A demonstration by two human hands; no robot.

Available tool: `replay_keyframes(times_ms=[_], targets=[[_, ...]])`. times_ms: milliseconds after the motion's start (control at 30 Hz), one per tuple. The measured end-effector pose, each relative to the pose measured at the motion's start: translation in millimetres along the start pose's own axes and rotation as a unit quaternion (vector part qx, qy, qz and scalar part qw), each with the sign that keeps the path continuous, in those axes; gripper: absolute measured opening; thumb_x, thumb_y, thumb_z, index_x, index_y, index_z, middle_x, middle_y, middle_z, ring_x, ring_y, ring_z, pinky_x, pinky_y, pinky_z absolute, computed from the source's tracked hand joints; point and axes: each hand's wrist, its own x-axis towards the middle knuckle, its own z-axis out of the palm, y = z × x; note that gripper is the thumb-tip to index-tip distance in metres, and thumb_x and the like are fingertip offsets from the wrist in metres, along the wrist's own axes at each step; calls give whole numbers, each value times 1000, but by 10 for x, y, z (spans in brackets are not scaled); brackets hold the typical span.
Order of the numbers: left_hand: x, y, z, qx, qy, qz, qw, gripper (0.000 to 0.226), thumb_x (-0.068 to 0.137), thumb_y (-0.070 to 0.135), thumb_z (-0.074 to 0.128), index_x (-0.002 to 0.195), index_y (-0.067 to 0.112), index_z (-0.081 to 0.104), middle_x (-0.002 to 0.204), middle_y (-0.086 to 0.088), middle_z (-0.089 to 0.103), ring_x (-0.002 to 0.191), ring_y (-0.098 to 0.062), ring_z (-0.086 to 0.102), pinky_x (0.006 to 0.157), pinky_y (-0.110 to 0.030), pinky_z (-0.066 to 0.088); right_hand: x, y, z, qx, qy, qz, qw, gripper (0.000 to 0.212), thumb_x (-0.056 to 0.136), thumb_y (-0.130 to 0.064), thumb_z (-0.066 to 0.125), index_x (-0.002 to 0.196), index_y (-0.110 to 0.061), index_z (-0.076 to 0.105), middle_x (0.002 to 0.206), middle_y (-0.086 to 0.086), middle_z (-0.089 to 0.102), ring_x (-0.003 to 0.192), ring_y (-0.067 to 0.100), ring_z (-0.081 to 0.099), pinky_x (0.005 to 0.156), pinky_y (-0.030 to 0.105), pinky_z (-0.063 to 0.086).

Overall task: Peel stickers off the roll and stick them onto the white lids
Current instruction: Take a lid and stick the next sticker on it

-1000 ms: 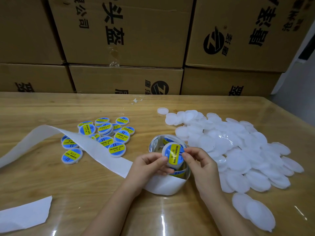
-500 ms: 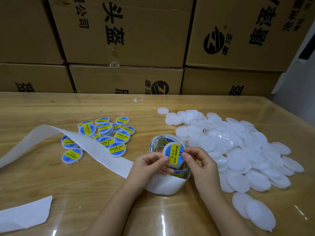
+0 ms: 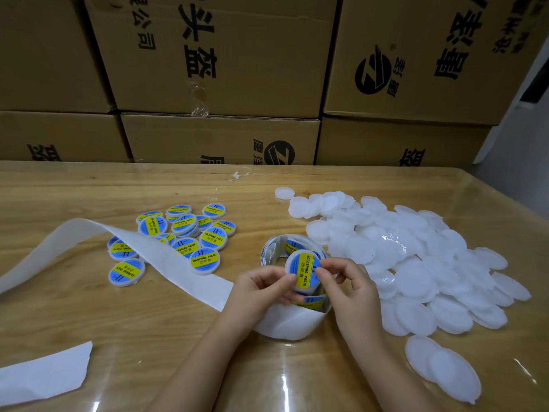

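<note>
Smoothing of round blue-and-yellow paper sticker (image 3: 306,267), scarcely changed over one second.
Toward the desk's (image 3: 148,322) near edge, my left hand (image 3: 261,289) and right hand (image 3: 350,289) keep pinching the round white plastic lid (image 3: 288,267), thumbs on its label; this lid looks nearly finished.

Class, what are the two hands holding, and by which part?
One stickered white lid, pinched at its rim: the left hand on its left edge, the right hand on its right edge.

"SOLDERING PASTE" reads on the held lid (image 3: 302,267) and the labelled lids (image 3: 205,260); cardboard boxes (image 3: 237,55) bear upside-down Chinese print.
</note>
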Motion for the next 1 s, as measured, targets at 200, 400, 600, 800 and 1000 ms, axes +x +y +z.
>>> replay_keyframes(times_ms=[200, 400, 600, 800, 1000], targets=[[-4, 8, -1, 10, -8, -4, 1000, 12, 74, 26, 67, 75, 16, 74, 70, -11, 72, 67, -19, 71, 65, -22, 54, -52, -38, 52, -162, 51, -65, 983, 14, 76, -34, 69, 80, -42, 59, 70, -19, 61, 81, 13, 54, 85, 15, 22], [-7, 12, -27, 2, -4, -11, 1000, 18, 76, 29, 66, 74, 13, 73, 71, -14, 72, 68, -21, 71, 65, -22, 54, -22, -43, 39, -188, 74, -67, 977, 37, 73, -32, 79, 105, -22, 62, 67, -18, 58, 79, 8, 51, 83, 24, 21], [0, 16, -15, -28, 0, -18, 999, 21, 78, 32, 67, 77, 13, 73, 73, -12, 72, 68, -21, 71, 61, -22, 53, -33, -46, 32, -199, 48, -119, 972, 40, 73, -50, 61, 104, -25, 62, 77, -15, 57, 81, 7, 47, 84, 28, 25], [-1, 25, -19, -45, 6, -11, 999, 16, 81, 30, 64, 78, 19, 75, 74, -8, 73, 64, -19, 70, 56, -19, 51, -30, -1, 41, -175, 46, -135, 974, 36, 75, -45, 62, 107, -36, 50, 83, -15, 56, 82, 5, 49, 89, 27, 28], [0, 30, -34, -30, -16, -12, 999, 20, 77, 37, 64, 78, 21, 75, 73, -6, 72, 64, -17, 70, 57, -19, 51, -14, -46, 24, -140, 91, -103, 981, 37, 71, -26, 71, 106, -21, 60, 80, -12, 57, 77, 7, 49, 90, 30, 30]])
